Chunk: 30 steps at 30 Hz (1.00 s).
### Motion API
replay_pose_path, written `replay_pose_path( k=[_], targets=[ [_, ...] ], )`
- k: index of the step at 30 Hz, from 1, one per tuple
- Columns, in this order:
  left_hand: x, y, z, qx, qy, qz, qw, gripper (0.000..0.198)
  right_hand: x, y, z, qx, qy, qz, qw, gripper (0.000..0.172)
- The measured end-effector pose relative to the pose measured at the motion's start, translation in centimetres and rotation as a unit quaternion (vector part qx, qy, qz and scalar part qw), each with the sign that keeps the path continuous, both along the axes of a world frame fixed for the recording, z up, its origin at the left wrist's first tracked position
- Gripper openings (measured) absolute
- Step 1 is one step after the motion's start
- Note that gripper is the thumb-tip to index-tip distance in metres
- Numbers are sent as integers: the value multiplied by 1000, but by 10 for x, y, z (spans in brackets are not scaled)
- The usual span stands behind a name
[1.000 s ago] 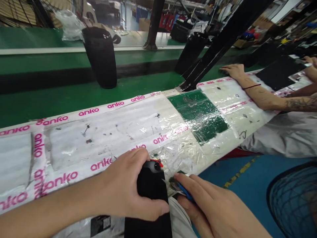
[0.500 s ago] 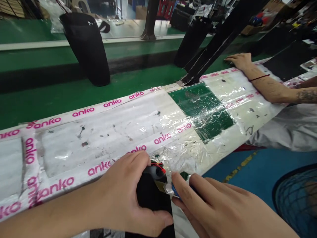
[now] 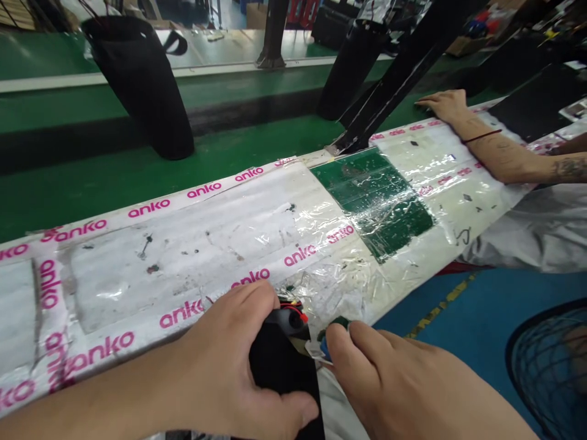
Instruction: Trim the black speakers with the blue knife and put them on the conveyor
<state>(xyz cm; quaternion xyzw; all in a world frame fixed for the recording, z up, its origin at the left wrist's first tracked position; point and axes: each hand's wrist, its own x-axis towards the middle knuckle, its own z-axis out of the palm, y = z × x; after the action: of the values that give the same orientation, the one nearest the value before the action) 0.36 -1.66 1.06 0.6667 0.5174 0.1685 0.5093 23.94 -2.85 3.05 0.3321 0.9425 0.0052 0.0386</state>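
My left hand [image 3: 247, 360] is wrapped round a black cylinder-like piece [image 3: 279, 360], thumb on the near side and fingers over the far side. At its far end are a grey rounded part [image 3: 288, 319] and thin red wires [image 3: 293, 305]. Just right of it, my right hand [image 3: 389, 379] is closed in a pinch on a small item with a blue part [image 3: 324, 347] and a clear or silvery edge. My fingers cover most of that item, so its kind is hidden. A dark green bit shows behind the fingertips.
A plastic-covered bench [image 3: 183, 244] with pink-lettered tape runs across. Beyond lies a green conveyor belt [image 3: 238, 137] bearing black cylindrical bags [image 3: 147, 91]. A black slanted post [image 3: 389, 79] rises at the bench edge. Another person's arm [image 3: 486, 146] rests at right, above a mesh fan guard [image 3: 550, 366].
My right fingers have curled in more, covering more of the blue item. The left hand keeps its hold. Black bags on the belt have shifted left in view.
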Motion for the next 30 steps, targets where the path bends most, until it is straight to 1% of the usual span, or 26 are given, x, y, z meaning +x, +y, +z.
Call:
replay_pose_path(
  k=[2, 3, 7, 9, 11, 14, 16, 17, 18, 19, 20, 21, 22, 23, 24, 25, 26, 27, 28, 29, 30],
  targets=[
    [-1, 2, 0, -9, -5, -8, 1000, 43, 3, 8, -6, -18, 15, -5, 1000, 54],
    [0, 3, 0, -14, -7, -13, 1000, 44, 4, 11, -9, -30, 21, 0, 999, 51],
    [1, 3, -1, -11, -5, -30, 999, 41, 2, 26, -22, -84, 47, 18, 995, 28],
    [1, 0, -2, 8, -2, -30, 1000, 37, 1, 32, -26, -101, 64, 18, 993, 22],
    [0, -2, -4, 28, 2, -26, 999, 37, 3, 37, -25, -119, 81, 24, 989, 18],
    [-2, -3, -6, 39, 1, -28, 999, 38, 14, 38, -13, -123, 125, 22, 984, 17],
    [-2, -3, -6, 33, 0, -30, 999, 40, 21, 32, -4, -101, 160, -9, 982, 19],
    [-2, -3, -6, 27, 2, -31, 999, 41, 22, 27, -1, -104, 179, -39, 977, 17],
    [-1, -3, -6, 21, 5, -30, 999, 42, 21, 21, 1, -125, 204, -72, 968, 16],
    [-1, -4, -5, 16, 7, -27, 999, 42, 18, 14, 2, -163, 233, -110, 952, 15],
    [-1, -5, -5, 15, 7, -21, 1000, 42, 12, 7, 0, -221, 264, -155, 926, 15],
    [-1, -6, -4, 17, 3, -14, 1000, 44, 5, 0, -4, -289, 301, -194, 888, 14],
    [-3, -7, -3, 20, -4, -12, 1000, 45, -2, -6, -9, -358, 337, -239, 837, 13],
    [-6, -7, -2, 18, -16, -20, 1000, 49, -9, -11, -16, -419, 375, -283, 777, 15],
    [-10, -7, -1, 10, -28, -35, 999, 55, -15, -16, -23, -468, 423, -317, 709, 23],
    [-15, -7, 1, -1, -35, -50, 998, 66, -18, -19, -30, -496, 469, -356, 638, 34],
    [-20, -5, 2, -12, -34, -64, 997, 78, -20, -21, -37, -512, 506, -384, 579, 44],
    [-25, -3, 3, -17, -26, -77, 997, 86, -19, -23, -42, -516, 530, -404, 539, 50],
    [-30, -1, 4, -14, -14, -88, 996, 89, -16, -24, -47, -513, 545, -423, 511, 54],
    [-33, 2, 4, -2, -2, -98, 995, 86, -13, -25, -50, -509, 552, -434, 498, 57],
    [-34, 4, 4, 16, 2, -107, 994, 77, -8, -26, -52, -503, 557, -444, 490, 59]
  ],
)
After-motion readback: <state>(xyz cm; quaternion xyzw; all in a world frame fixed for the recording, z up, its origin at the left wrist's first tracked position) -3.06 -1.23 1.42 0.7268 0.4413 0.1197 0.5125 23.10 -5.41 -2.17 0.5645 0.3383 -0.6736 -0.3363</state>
